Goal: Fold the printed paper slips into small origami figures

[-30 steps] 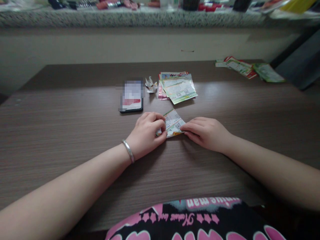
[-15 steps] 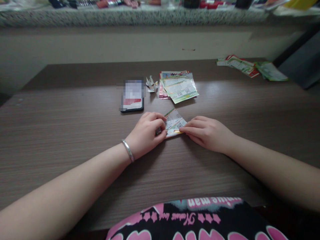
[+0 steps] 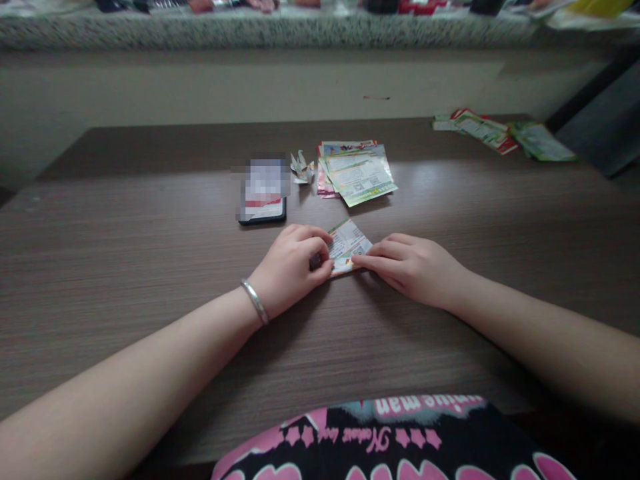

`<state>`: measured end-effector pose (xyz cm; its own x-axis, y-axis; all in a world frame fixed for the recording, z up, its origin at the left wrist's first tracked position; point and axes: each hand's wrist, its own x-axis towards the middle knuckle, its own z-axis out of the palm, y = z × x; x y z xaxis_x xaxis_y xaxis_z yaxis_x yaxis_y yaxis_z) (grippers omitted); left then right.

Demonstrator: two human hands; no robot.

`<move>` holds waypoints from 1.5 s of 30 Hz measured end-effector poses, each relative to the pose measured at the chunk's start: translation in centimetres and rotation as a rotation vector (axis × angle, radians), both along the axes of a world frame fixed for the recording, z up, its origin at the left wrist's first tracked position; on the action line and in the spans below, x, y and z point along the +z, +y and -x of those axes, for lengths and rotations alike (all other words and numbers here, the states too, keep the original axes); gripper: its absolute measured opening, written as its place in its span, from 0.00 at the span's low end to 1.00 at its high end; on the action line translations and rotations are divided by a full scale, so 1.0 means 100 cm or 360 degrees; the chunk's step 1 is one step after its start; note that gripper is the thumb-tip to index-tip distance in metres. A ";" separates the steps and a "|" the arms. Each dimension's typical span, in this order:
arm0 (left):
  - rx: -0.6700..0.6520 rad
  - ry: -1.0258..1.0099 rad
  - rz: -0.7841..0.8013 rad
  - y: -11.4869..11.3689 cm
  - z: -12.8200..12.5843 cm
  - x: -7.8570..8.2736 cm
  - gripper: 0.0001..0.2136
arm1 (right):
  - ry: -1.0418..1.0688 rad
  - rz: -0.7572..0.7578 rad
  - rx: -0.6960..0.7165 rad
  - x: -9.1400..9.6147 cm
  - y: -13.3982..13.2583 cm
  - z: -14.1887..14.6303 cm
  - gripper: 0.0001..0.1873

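On the table between my hands lies a small folded piece of printed paper point(image 3: 349, 240), white with green and orange edging. My left hand point(image 3: 299, 262) grips its left side, thumb at the near edge and fingers curled over the far part. My right hand point(image 3: 416, 267) is at the right corner, its fingers close together and the index fingertip pressing on the near edge. Part of the sheet is hidden under both hands. Just beyond is a stack of printed paper sheets point(image 3: 361, 175). Left of the stack stands a small folded paper shape point(image 3: 302, 168).
A phone point(image 3: 263, 212), its screen blurred out, lies left of the paper shape. More printed papers point(image 3: 485, 131) are at the table's far right. A speckled stone ledge point(image 3: 300, 32) with assorted items runs along the back above the wooden table point(image 3: 150, 200).
My right index fingertip has slid slightly left along the paper's near edge. My left hand keeps its hold in nearly the same place. The view has shifted slightly.
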<state>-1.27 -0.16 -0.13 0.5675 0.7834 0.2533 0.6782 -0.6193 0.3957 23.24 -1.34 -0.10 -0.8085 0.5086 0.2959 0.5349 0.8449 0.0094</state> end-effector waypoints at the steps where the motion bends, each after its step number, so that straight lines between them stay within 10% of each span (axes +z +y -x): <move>1: -0.0010 -0.0004 -0.0001 0.000 0.000 0.000 0.06 | -0.0011 -0.0008 0.0021 0.001 0.000 0.000 0.17; 45: -0.0305 0.0416 -0.0395 -0.019 0.002 0.003 0.14 | 0.0029 0.0012 -0.0036 -0.006 0.005 -0.004 0.15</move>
